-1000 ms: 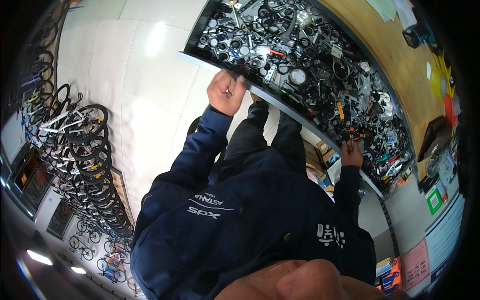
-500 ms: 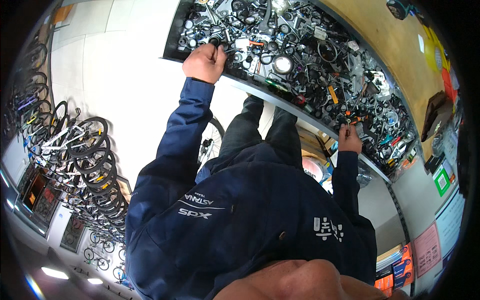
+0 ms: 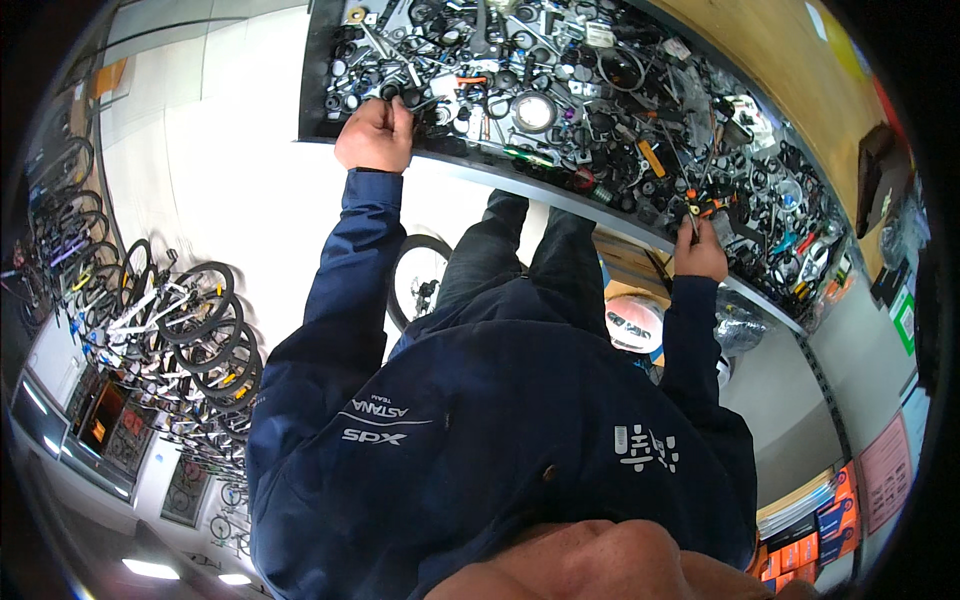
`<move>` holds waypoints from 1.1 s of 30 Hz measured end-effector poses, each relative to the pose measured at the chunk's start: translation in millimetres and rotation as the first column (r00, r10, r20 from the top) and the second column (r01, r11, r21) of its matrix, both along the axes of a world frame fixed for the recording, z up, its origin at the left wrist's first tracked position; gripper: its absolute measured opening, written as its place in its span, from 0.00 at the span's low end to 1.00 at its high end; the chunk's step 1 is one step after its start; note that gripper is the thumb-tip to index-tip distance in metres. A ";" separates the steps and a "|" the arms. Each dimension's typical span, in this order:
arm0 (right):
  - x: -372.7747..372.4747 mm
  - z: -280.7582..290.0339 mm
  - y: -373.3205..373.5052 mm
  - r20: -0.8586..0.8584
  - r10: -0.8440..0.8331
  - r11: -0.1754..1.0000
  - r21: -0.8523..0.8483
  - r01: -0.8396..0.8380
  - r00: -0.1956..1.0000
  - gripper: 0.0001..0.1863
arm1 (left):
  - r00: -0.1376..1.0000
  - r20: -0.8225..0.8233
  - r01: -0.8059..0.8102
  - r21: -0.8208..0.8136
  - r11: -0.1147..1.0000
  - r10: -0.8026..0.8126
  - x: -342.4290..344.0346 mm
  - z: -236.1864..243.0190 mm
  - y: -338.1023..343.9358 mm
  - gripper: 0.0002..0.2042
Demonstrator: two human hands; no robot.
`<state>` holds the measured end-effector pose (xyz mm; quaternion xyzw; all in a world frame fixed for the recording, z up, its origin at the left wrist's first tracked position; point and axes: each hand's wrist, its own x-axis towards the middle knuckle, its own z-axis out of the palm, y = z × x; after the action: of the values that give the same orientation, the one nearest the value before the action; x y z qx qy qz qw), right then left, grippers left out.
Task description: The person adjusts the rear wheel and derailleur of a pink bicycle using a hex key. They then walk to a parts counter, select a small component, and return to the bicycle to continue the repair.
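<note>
A long, shallow drawer (image 3: 540,192) packed with small bike parts and tools stretches across the upper part of the view. My left hand (image 3: 375,137) is closed over its front edge near the left end, thumb and fingers at the rim. Toward the right end, my right hand (image 3: 703,252) pinches the same edge. Just beyond those fingers lies a tool with orange handles (image 3: 710,207). A round whitish disc (image 3: 534,112) and a yellow-orange piece (image 3: 651,158) sit among the metal parts. Both palms' undersides are hidden.
A wooden worktop (image 3: 765,75) borders the drawer's far side. Below the drawer are a bike wheel (image 3: 415,283), a white and red round object (image 3: 635,324) and a plastic-wrapped bundle (image 3: 740,322). Many bikes (image 3: 205,320) line the left; orange and blue boxes (image 3: 838,517) stand lower right.
The whole view has shifted and turned slightly, so the drawer's left end appears lower and its right end higher. Both hands stay at about the same places on its front edge.
</note>
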<state>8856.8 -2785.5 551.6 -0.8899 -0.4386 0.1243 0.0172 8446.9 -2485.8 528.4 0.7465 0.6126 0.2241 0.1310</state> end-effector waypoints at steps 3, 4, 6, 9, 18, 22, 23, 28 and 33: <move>-1.7 -0.5 -3.7 -0.010 -0.003 0.998 0.064 0.004 1.000 0.13 | 1.000 -0.013 0.016 0.011 1.000 -0.016 0.8 0.1 -3.0 0.18; -1.9 -0.2 -4.9 -0.012 0.011 0.995 0.100 -0.010 1.000 0.13 | 0.999 -0.033 0.019 -0.002 1.000 -0.019 0.8 -0.1 -3.7 0.18; -0.7 -0.1 -5.2 -0.031 -0.018 0.997 0.071 0.020 0.999 0.13 | 0.999 -0.033 0.011 0.006 1.000 -0.011 -0.2 -2.2 -4.8 0.19; 4.7 1.1 -0.5 -0.081 -0.039 0.998 0.047 0.043 0.996 0.13 | 0.998 -0.014 -0.062 -0.031 0.998 0.061 -3.1 -9.3 -4.8 0.20; 39.7 -12.5 60.9 -0.280 0.142 0.926 0.376 -0.028 0.949 0.14 | 0.980 -0.041 -0.197 -0.039 0.980 0.195 -0.2 -18.7 -1.6 0.20; 46.0 -28.9 88.3 -0.359 0.178 0.919 0.394 -0.024 0.916 0.15 | 0.978 -0.052 -0.201 -0.015 0.980 0.200 3.2 -16.4 -3.3 0.18; 46.7 -32.7 91.3 -0.359 0.199 0.914 0.404 -0.040 0.912 0.15 | 0.978 -0.035 -0.209 -0.022 0.978 0.208 2.2 -16.7 -4.1 0.18; 54.0 -53.9 98.1 -0.488 0.227 0.918 0.397 -0.018 0.843 0.15 | 0.981 0.010 -0.196 0.028 0.980 0.196 -7.0 -29.3 -1.7 0.22; 54.5 -57.1 89.9 -0.529 0.317 0.928 0.343 -0.143 0.787 0.14 | 0.974 0.105 -0.195 -0.052 0.980 0.199 -14.9 -36.1 -1.1 0.21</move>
<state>8911.3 -2695.6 494.5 -0.7374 -0.5319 0.3240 0.2613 8432.1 -2487.0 492.4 0.6659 0.6799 0.2641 0.1569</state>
